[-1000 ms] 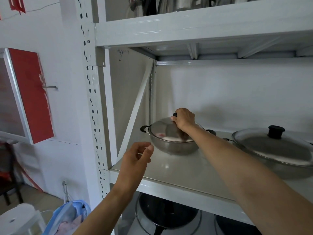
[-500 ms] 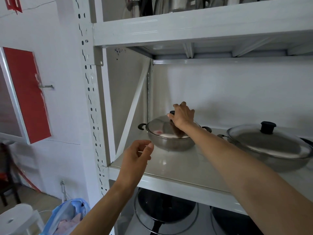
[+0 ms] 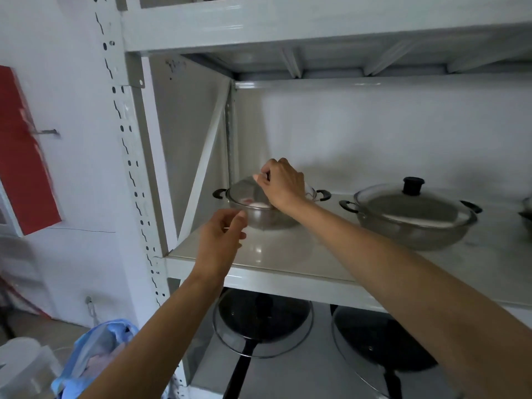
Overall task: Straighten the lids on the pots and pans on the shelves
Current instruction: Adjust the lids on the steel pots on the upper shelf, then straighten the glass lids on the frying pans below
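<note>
Gripping lid (image 3: 247, 194) by its knob w/ right hand (image 3: 283, 184), fingers curled shut over the top; knob itself hidden under the hand. Lid sits on small steel pot (image 3: 259, 214) at the back-left of middle shelf (image 3: 288, 272), close to the diagonal brace (image 3: 201, 168). Looks tilted on the rim, near edge lower, but blurred, so can't say for sure.

Left hand (image 3: 221, 240) hovers just in front of pot, fingers half-curled, thumb and forefinger near each other, holding nothing. Can't tell if touching pot wall; prob just apart.

Risks from here:
- Glass lid, one-hand grip on a small knob: slips if lifted too fast, drops onto rim or shelf, chips or cracks.
- Pot not steadied: twisting the lid likely drags pot w/ it, skids on the glossy shelf toward brace or rear wall. Needs left hand on pot handle (image 3: 219, 193) first.
- Reach is long, arm nearly straight: poor control, easy to seat lid off-centre again.
- Right forearm passes near second pot (image 3: 414, 223) w/ its own lid (image 3: 411, 204); careless pull-back could knock that one askew.
- Camera motion blur suggests head moving; alignment check prob unreliable till steady.

Pans (image 3: 262, 323) on shelf below not yet handled.
</note>
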A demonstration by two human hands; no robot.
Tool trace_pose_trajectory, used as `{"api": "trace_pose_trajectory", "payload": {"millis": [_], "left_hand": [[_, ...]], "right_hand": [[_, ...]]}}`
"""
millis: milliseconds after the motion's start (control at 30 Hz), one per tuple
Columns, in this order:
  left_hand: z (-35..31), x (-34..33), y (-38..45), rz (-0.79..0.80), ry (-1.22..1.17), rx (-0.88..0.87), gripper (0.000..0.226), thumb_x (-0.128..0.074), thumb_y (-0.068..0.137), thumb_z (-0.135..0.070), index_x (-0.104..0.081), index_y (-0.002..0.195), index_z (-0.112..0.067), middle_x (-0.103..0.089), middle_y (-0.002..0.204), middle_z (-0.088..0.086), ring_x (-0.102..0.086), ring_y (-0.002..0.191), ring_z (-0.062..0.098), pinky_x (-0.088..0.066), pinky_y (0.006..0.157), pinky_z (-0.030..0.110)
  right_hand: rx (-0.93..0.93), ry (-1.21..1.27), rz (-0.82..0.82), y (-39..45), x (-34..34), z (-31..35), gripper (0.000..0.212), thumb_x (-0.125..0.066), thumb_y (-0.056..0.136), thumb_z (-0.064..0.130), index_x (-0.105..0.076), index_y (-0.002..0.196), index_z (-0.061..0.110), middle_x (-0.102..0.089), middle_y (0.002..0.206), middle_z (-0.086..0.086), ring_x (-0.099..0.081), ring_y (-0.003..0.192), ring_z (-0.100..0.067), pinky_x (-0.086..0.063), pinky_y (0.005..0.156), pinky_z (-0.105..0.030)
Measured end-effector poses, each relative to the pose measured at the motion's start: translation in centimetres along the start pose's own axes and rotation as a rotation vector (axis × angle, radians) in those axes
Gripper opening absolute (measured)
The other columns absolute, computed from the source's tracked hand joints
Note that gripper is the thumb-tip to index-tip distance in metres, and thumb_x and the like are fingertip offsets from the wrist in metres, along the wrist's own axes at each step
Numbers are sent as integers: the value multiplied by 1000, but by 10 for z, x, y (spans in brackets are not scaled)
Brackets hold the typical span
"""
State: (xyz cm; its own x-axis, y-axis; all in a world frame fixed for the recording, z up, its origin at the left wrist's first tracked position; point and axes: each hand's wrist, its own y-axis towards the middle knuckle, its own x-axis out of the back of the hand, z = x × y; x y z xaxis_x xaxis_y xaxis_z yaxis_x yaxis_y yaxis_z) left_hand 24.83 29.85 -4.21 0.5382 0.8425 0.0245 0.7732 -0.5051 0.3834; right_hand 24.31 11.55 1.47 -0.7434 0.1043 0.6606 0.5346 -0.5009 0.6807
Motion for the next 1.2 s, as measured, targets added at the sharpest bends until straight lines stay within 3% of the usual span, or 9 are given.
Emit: {"api": "trace_pose_trajectory", "payload": {"millis": [133, 233, 400, 533, 733, 867, 1033, 1200], "left_hand": [[-2, -10, -11, -23, -29, -4, 23, -51, 98, -32, -63, 110, -16, -67, 92, 1, -62, 76, 11, -50, 67, 24], [-2, -20, -26, -29, -26, -3, 26, -51, 98, -33, -62, 109, -13, -65, 88, 0, -60, 71, 8, -50, 65, 23], [6, -34, -61, -19, -5, 36, 28, -51, 98, -31, -62, 109, -8, -63, 83, 0, -60, 69, 10, -48, 63, 23], [19, -40, -94, -22, 12, 51, 27, -51, 98, -32, -64, 106, -9, -63, 80, 0, -61, 70, 10, -49, 64, 22], [55, -54, -144, 2, 45, 118, 28, -51, 98, -31, -63, 87, -8, -59, 63, -2, -55, 55, 5, -48, 54, 16], [79, -71, -172, 27, 39, 188, 28, -50, 99, -23, -62, 88, 0, -56, 64, 4, -53, 57, 13, -46, 52, 22], [102, -98, -198, 96, 93, 253, 25, -48, 100, -28, -61, 90, -9, -59, 69, 3, -56, 57, 10, -48, 55, 22], [129, -127, -217, 102, 124, 338, 25, -48, 99, -29, -61, 89, -11, -60, 71, 3, -56, 58, 13, -46, 54, 24]], "right_hand": [[2, 37, -24, -29, 15, 2, 30, -54, 93, 44, -63, 100, 17, -63, 105, -4, -63, 93, -25, -49, 85, -43], [-18, 76, -43, -54, 25, -3, 28, -55, 92, 41, -64, 98, 15, -66, 101, -3, -64, 91, -23, -45, 74, -32], [-42, 184, 20, -105, 47, -17, 25, -53, 95, 35, -64, 96, 12, -69, 91, -3, -64, 84, -20, -53, 73, -36], [-33, 258, 55, -154, 66, -35, 25, -53, 96, 35, -61, 95, 11, -63, 82, 1, -58, 72, -13, -43, 62, -25], [-53, 293, 128, -232, 82, -69, 24, -52, 97, 31, -58, 89, 9, -60, 77, -1, -56, 69, -17, -42, 63, -28], [-81, 307, 175, -281, 82, -94, 27, -50, 97, 32, -58, 88, 8, -62, 77, -4, -57, 70, -19, -46, 65, -33], [-129, 266, 250, -322, 79, -126, 26, -47, 98, 34, -53, 84, 13, -58, 74, 0, -56, 65, -16, -43, 58, -28], [-278, 194, 330, -352, 65, -171, 27, -47, 98, 33, -50, 78, 15, -55, 71, 0, -57, 66, -20, -40, 59, -31]]}}
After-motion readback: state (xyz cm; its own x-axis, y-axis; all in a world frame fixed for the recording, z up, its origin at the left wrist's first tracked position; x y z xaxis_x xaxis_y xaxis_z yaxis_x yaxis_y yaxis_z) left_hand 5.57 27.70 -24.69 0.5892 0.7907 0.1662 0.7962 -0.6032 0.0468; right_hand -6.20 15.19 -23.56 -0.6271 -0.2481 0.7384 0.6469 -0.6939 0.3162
